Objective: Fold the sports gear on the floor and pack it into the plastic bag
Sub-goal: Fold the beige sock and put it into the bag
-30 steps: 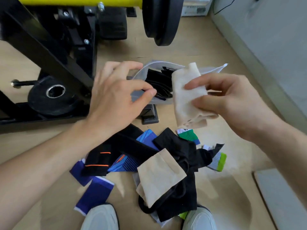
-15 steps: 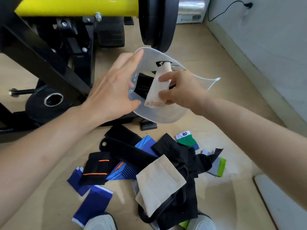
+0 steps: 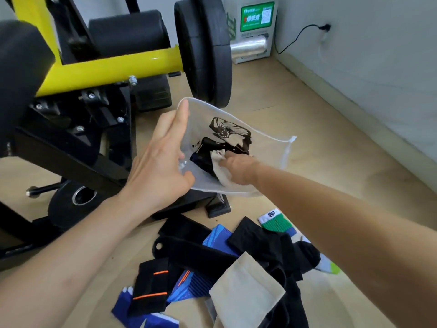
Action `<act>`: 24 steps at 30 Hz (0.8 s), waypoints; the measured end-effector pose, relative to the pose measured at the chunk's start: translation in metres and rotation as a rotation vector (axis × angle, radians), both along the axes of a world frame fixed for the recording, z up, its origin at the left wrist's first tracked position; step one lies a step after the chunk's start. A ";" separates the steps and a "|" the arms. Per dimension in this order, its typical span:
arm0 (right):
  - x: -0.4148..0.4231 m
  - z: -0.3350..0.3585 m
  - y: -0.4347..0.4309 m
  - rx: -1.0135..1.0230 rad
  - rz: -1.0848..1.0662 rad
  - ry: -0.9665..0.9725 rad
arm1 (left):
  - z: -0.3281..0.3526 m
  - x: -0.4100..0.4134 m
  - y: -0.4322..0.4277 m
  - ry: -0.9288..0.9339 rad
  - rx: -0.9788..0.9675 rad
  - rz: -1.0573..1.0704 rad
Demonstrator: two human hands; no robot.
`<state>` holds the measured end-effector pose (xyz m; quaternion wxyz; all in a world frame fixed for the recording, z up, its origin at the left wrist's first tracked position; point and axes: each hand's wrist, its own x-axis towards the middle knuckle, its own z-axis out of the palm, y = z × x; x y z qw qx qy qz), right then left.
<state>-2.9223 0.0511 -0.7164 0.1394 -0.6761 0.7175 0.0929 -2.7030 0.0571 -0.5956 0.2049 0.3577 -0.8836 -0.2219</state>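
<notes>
Head view: the plastic bag [image 3: 267,147] is held up off the floor in front of the weight plate [image 3: 208,50], its mouth turned back toward the person and its depth running away from them. The left hand [image 3: 163,166] holds the bag at the left side of the mouth, fingers laid straight up along the wall and the thumb pressed on the near lip, which keeps the opening spread. The right hand [image 3: 236,168] is through the mouth and inside the bag, grasping the folded beige piece [image 3: 220,157]. Its fingertips are hidden, but cloth shows above and below the knuckles. The piece sits against dark items already in the bag, so it is nearly placed.

The coming move probably turns on one line: the right forearm lies along the bag's depth, so letting go and drawing straight back along it should clear the lip without dragging the cloth out.

The rest of the gear lies on the floor [image 3: 343,185] nearer the person. A flat beige sleeve [image 3: 246,290] lies just beside the right forearm, its long axis slanting up to the right, and the right hand is the nearer one to it.
</notes>
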 end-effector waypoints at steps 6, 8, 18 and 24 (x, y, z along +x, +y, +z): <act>-0.072 0.020 0.021 -0.038 -0.196 0.019 | 0.015 -0.034 0.000 0.073 -0.113 -0.087; -0.090 0.037 0.027 -0.107 -0.218 0.009 | 0.018 -0.042 -0.001 0.103 -0.129 -0.083; -0.125 0.038 0.056 -0.026 -0.274 -0.055 | -0.011 -0.073 0.024 0.141 -0.191 -0.271; -0.122 0.019 0.075 -0.098 -0.153 -0.112 | -0.011 -0.096 0.023 0.028 -0.179 -0.277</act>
